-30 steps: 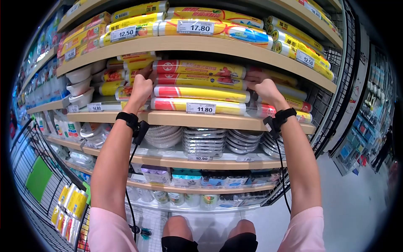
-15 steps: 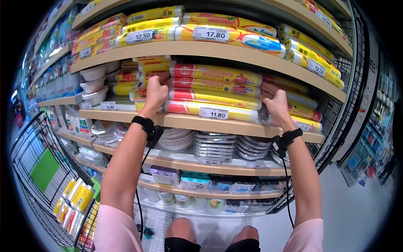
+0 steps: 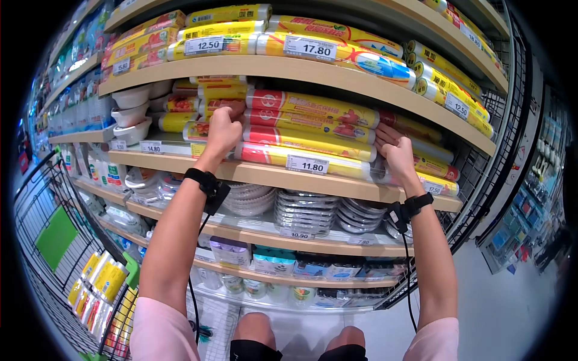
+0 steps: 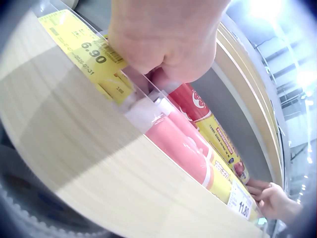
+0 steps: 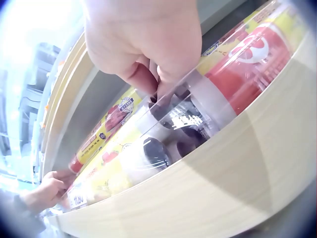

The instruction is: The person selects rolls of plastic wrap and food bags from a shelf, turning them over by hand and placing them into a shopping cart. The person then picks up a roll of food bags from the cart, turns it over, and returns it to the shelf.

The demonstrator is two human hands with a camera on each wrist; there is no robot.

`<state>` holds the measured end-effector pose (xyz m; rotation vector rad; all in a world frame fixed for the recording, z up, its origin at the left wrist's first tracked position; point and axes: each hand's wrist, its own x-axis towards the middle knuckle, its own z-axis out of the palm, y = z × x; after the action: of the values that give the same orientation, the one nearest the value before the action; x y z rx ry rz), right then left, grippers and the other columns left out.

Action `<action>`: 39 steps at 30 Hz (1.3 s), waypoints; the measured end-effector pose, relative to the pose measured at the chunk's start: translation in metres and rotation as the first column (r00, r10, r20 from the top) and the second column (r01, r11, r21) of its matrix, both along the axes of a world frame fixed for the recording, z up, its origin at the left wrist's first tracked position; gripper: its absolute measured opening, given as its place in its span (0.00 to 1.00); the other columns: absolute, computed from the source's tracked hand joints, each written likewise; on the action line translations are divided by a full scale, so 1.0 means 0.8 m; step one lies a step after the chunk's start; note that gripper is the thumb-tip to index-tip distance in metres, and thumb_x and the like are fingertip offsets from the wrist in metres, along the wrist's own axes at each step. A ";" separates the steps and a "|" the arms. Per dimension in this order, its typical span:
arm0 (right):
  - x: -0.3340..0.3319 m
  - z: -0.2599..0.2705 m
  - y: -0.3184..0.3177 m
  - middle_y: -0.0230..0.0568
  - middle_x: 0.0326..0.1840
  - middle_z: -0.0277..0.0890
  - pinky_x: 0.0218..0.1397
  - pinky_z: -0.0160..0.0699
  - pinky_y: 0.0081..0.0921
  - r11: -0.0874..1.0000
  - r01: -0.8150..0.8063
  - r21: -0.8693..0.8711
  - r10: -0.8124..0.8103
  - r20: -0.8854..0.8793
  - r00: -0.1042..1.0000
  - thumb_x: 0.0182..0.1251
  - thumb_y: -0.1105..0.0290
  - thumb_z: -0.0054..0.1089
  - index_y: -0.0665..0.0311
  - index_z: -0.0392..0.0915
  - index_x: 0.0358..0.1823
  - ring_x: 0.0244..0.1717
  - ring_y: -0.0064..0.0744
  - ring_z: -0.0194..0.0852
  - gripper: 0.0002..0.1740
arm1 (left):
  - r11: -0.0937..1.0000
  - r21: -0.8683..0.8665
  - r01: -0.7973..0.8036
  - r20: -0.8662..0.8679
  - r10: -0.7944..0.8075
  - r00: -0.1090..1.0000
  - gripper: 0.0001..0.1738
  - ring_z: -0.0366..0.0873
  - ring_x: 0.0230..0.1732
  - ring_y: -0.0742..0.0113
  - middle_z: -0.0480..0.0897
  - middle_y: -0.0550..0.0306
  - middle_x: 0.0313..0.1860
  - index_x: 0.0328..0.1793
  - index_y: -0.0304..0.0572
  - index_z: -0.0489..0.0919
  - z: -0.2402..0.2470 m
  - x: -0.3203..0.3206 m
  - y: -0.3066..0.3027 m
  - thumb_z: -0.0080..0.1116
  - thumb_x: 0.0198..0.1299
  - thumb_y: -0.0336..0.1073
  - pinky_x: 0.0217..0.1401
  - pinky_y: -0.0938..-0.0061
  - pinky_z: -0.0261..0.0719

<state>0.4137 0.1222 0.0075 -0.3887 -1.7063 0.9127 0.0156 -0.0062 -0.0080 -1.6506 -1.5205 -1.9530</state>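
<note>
In the head view, yellow rolls of plastic food bags [image 3: 313, 105] with red left ends lie stacked on a shelf. My left hand [image 3: 225, 132] is at their left end, its fingers reaching in against the red ends and partly hidden. At the other end, my right hand [image 3: 395, 153] has its fingers stretched along the roll ends, with the thumb lower down. The left wrist view shows my left hand [image 4: 168, 39] above the red ends, behind a clear shelf lip. Thumb and fingers of my right hand [image 5: 148, 44] dip between neighbouring rolls in the right wrist view.
A wooden shelf [image 3: 271, 69] with more rolls hangs close overhead. White bowls [image 3: 131, 114] stand at the left, foil trays [image 3: 304, 210] below. A black wire cart [image 3: 36, 207] holding several rolls is at the lower left. A wire mesh panel [image 3: 487, 174] borders the right side.
The head view has swung so the shelf sits further right and slightly turned. My right hand's fingers now lie straighter against the roll ends; the stack stays in place on the shelf.
</note>
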 end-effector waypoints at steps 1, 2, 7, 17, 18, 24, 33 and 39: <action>0.001 -0.001 0.003 0.60 0.72 0.71 0.72 0.72 0.29 1.000 -0.010 0.013 0.009 0.026 1.000 0.56 0.92 0.41 0.83 0.66 0.71 0.70 0.44 0.75 0.36 | 0.999 0.012 0.043 0.025 -0.043 0.999 0.15 0.87 0.51 0.42 0.86 0.29 0.44 0.47 0.20 0.83 0.000 0.001 -0.003 0.53 0.54 0.20 0.55 0.63 0.81; 0.002 -0.001 0.005 0.60 0.72 0.71 0.72 0.72 0.29 0.999 0.002 0.038 -0.005 0.062 0.998 0.56 0.91 0.41 0.83 0.66 0.72 0.70 0.44 0.74 0.36 | 0.998 0.008 0.066 0.019 -0.066 0.998 0.15 0.88 0.49 0.47 0.87 0.32 0.43 0.46 0.18 0.82 0.001 0.003 -0.005 0.53 0.53 0.20 0.53 0.64 0.81; 0.000 0.010 -0.013 0.61 0.75 0.68 0.74 0.69 0.30 1.000 -0.006 -0.005 0.006 0.101 0.995 0.57 0.91 0.39 0.82 0.64 0.73 0.74 0.45 0.69 0.37 | 1.000 0.024 -0.013 -0.072 0.015 0.997 0.14 0.82 0.41 0.70 0.88 0.50 0.41 0.46 0.21 0.82 -0.005 -0.011 0.006 0.53 0.53 0.18 0.42 0.72 0.80; 0.004 0.018 -0.032 0.65 0.74 0.65 0.77 0.70 0.32 0.980 -0.094 -0.173 0.103 0.043 0.994 0.58 0.91 0.36 0.77 0.63 0.75 0.73 0.51 0.71 0.39 | 0.994 0.106 -0.010 -0.051 0.015 0.999 0.02 0.79 0.26 0.66 0.80 0.51 0.26 0.34 0.25 0.74 0.000 0.011 -0.006 0.55 0.56 0.20 0.26 0.67 0.76; 0.001 0.021 -0.042 0.65 0.73 0.66 0.78 0.67 0.33 0.974 -0.091 -0.209 0.097 0.016 0.995 0.56 0.95 0.31 0.77 0.63 0.76 0.73 0.50 0.70 0.41 | 0.989 0.147 0.027 -0.069 -0.017 0.997 0.02 0.79 0.28 0.67 0.81 0.50 0.26 0.34 0.24 0.74 -0.002 0.007 -0.001 0.54 0.56 0.20 0.27 0.67 0.77; 0.000 0.012 -0.029 0.63 0.79 0.58 0.83 0.57 0.33 0.968 -0.157 -0.195 0.158 -0.015 0.987 0.53 0.96 0.30 0.78 0.59 0.77 0.81 0.48 0.58 0.44 | 0.998 0.047 0.035 -0.013 -0.034 0.999 0.14 0.88 0.48 0.65 0.90 0.45 0.47 0.51 0.22 0.84 0.002 0.000 0.009 0.65 0.63 0.27 0.55 0.72 0.80; 0.001 0.011 -0.027 0.61 0.77 0.63 0.78 0.64 0.30 0.972 -0.178 -0.154 0.181 0.006 0.983 0.55 0.94 0.32 0.81 0.61 0.75 0.78 0.45 0.63 0.40 | 0.996 0.059 -0.071 -0.026 0.072 0.997 0.21 0.89 0.49 0.61 0.90 0.43 0.46 0.53 0.25 0.84 0.005 0.017 0.002 0.72 0.61 0.37 0.54 0.71 0.81; -0.003 0.031 -0.018 0.50 0.63 0.77 0.57 0.81 0.31 0.982 0.020 -0.188 0.000 0.102 0.995 0.70 0.80 0.47 0.75 0.68 0.70 0.53 0.37 0.80 0.27 | 0.940 -0.009 -0.342 -0.188 0.335 0.923 0.29 0.89 0.47 0.49 0.89 0.35 0.44 0.54 0.23 0.82 -0.001 0.008 0.016 0.76 0.57 0.43 0.52 0.64 0.83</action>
<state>0.4113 0.1079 0.0322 -0.5779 -1.7130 1.0667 0.0223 0.0067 -0.0088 -1.4206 -1.6528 -1.5554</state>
